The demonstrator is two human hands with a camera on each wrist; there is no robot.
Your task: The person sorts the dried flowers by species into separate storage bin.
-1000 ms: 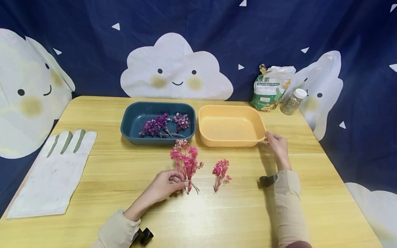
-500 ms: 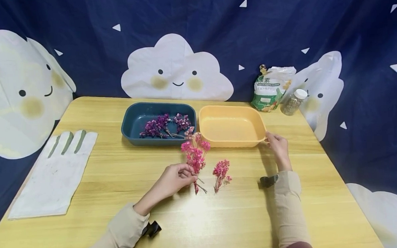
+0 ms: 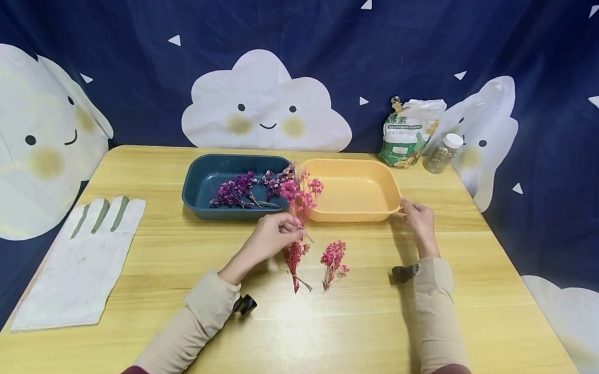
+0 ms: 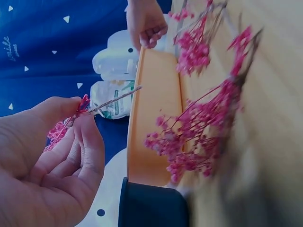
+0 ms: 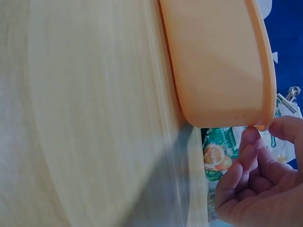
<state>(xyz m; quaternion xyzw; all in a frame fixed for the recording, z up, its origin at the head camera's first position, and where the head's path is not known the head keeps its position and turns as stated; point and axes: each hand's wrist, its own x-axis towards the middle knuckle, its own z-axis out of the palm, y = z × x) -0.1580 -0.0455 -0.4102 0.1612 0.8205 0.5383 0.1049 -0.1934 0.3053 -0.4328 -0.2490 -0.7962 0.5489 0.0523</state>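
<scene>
My left hand (image 3: 276, 232) pinches a sprig of pink dried flowers (image 3: 302, 193) by its stem, between thumb and forefinger. In the head view its blossoms overlap the adjoining sides of the two trays. Below that hand, a tied bunch of pink dried flowers (image 3: 294, 260) lies on the table. A smaller pink dried flower bunch (image 3: 333, 257) is to its right. With thumb and fingertips, my right hand (image 3: 420, 220) grips the right front corner of the yellow-orange plastic tray (image 3: 350, 190). The right wrist view shows those fingers (image 5: 251, 139) right at the rim.
A dark teal tray (image 3: 203, 186) with purple dried flowers (image 3: 234, 189) stands left of the orange one. White gloves (image 3: 75, 266) lie at the left. A clipped green-and-white bag (image 3: 409, 133) and a lidded jar (image 3: 442, 154) stand at the back right.
My left hand has lifted one pink sprig off the tied bunch and carried it forward and right, up toward the trays. The bunch stays on the table. My right hand has kept still.
</scene>
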